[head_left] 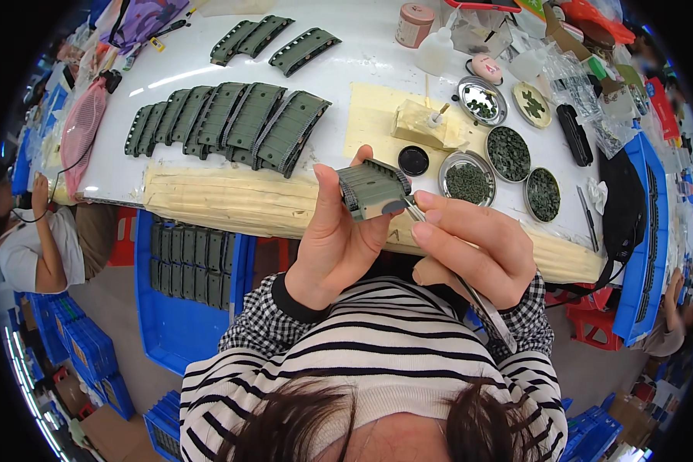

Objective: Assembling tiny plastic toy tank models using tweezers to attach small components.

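My left hand is closed round a curved, dark green plastic part with ribbed edges, held up over the table's front edge. A pair of metal tweezers is pinched in my right hand. Their tips meet the right end of the green part; whether a tiny piece sits between them is too small to tell. Similar green curved parts stand in a row on the table at left, and a few more lie behind them.
Round dishes of small green pieces stand at right, near a yellowish block and a black round lid. Yellow padding covers the table's front edge. Below left, a blue crate holds more green parts. A black case lies far right.
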Tool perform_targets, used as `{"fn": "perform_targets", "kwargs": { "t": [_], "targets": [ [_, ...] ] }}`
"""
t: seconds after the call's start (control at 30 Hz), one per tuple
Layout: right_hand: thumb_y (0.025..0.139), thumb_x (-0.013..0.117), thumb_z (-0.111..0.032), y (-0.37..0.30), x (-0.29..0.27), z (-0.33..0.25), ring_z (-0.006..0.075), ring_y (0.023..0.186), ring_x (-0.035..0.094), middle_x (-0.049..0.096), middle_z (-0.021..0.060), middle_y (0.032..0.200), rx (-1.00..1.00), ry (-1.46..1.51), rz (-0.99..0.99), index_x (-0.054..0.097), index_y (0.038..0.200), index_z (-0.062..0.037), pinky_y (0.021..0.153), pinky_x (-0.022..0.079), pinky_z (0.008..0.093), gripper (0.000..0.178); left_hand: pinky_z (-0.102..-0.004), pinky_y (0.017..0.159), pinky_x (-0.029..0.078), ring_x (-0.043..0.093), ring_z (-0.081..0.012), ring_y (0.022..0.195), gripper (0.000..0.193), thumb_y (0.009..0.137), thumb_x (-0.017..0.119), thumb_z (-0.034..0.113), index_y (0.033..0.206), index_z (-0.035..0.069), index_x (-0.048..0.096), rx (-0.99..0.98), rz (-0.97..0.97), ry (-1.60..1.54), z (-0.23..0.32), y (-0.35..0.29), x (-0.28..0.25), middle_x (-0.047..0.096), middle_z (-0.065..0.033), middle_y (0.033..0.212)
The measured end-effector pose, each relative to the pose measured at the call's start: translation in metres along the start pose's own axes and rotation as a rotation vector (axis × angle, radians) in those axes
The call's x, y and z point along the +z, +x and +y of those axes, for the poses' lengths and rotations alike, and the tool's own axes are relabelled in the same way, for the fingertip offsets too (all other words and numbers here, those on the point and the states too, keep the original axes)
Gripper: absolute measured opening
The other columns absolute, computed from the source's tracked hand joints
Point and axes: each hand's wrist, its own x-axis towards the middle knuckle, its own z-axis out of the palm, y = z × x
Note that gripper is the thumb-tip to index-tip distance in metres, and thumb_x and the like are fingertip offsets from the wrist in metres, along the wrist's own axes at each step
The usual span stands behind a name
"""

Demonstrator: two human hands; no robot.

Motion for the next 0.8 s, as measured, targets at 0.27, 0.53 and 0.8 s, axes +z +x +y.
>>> {"fn": "perform_targets", "kwargs": {
  "t": [0.27, 0.53, 0.8],
  "targets": [
    [0.074, 0.076, -0.017, -0.002, -0.002, 0.000, 0.0271, 0.092, 0.068, 0.064, 0.0135, 0.099, -0.006, -0.010, -0.020, 0.068, 0.102, 0.0025, 0.071, 0.057, 0.0308, 0.036, -0.0385, 0.095, 0.052, 0.057, -0.0277, 0.113, 0.073, 0.088, 0.051, 0.059, 0.141, 0.013, 0.032, 0.022, -0.050, -0.011, 0.000, 0.001, -0.004, 0.050, -0.0199, 0.126],
    [0.079, 0.068, -0.004, -0.010, -0.014, 0.001, 0.0241, 0.089, 0.063, 0.067, 0.0152, 0.104, 0.301, 0.262, 0.044, 0.066, 0.106, 0.0008, 0.076, 0.052, 0.0302, 0.028, -0.0401, 0.097, 0.052, 0.052, -0.0307, 0.121, 0.073, 0.092, 0.061, 0.028, 0.147, 0.027, 0.012, 0.121, -0.252, 0.227, 0.005, 0.003, 0.012, 0.044, -0.0246, 0.134],
    [0.076, 0.071, -0.006, -0.011, -0.007, 0.000, 0.0246, 0.088, 0.065, 0.068, 0.0160, 0.102, 0.285, 0.234, 0.096, 0.067, 0.106, 0.0007, 0.074, 0.052, 0.0297, 0.031, -0.0389, 0.093, 0.053, 0.054, -0.0313, 0.119, 0.082, 0.088, 0.067, 0.028, 0.146, 0.028, 0.010, 0.204, -0.167, 0.525, 0.007, 0.004, 0.015, 0.044, -0.0293, 0.132]
  ]
}}
